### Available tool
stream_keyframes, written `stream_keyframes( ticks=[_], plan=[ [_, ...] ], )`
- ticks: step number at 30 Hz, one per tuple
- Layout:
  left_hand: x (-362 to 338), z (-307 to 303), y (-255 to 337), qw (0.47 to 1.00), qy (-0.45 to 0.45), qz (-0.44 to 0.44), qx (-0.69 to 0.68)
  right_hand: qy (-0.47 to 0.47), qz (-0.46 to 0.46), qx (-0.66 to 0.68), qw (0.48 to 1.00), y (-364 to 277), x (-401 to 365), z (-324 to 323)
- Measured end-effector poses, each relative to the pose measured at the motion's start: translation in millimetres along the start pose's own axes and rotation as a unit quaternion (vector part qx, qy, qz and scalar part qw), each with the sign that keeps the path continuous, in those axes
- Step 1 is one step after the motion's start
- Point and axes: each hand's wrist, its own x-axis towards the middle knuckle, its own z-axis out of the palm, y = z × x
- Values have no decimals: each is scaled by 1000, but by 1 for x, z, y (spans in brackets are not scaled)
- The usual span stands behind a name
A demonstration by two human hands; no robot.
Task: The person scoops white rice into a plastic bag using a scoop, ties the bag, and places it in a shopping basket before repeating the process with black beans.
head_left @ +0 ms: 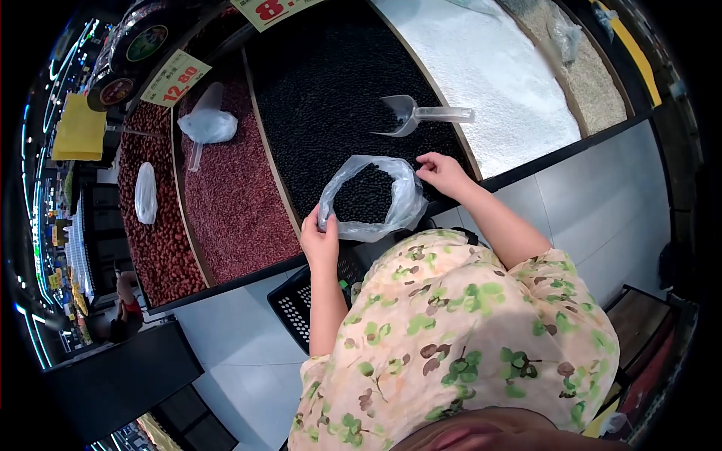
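Observation:
A clear plastic bag (411,197) with its mouth wide open rests at the front of the black bean bin (323,83). Black beans (363,194) show inside it. My left hand (320,239) grips the bag's rim at the left, thumb on the near side. At the bag's right edge, my right hand (445,174) has its fingers curled into a pinch; whether they hold the thin film cannot be made out. A clear scoop (410,116) lies on the beans beyond the bag, its handle pointing right.
Left of the beans are a bin of small reddish grains (233,203) and a bin of red dates (154,259). A white-filled bin (481,83) lies to the right. Price signs (176,77) hang above. A black perforated basket (289,304) is below the counter edge.

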Motion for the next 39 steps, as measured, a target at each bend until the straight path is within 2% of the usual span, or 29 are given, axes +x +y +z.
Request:
stream_keyframes(
  ticks=[1,2,6,10,12,13,14,16,21,29,33,37,39],
  plan=[
    [2,1,-1,1000,8,19,8,-33,7,-11,999,0,-3,2],
    [4,2,-4,1000,3,1,0,-65,14,-21,998,-1,-5,5],
    [12,-6,9,999,3,-36,-8,-45,-42,-96,993,-9,1,8],
    [18,-19,30,997,34,-32,-57,-4,-45,-23,999,-35,7,-15],
    [25,-29,32,993,43,-45,-96,-37,-4,109,993,-59,6,-28],
    [29,-34,39,991,57,17,-124,-44,-5,154,987,-72,5,-35],
    [31,-40,47,986,57,9,-155,-50,-7,198,979,-80,5,-41],
    [38,-46,54,978,66,33,-198,-73,-39,270,959,-92,9,-49],
    [44,-59,97,956,81,62,-277,-57,-106,367,923,-136,0,-72],
    [41,-70,128,916,76,94,-383,-50,-256,421,869,-166,-21,-98],
    [38,-69,122,905,79,80,-411,-27,-281,392,876,-161,-32,-100],
    [26,-60,109,872,74,41,-483,-51,-216,416,882,-137,-32,-101],
    [18,-57,87,864,55,28,-500,-44,-240,416,876,-124,-35,-97]
  ],
)
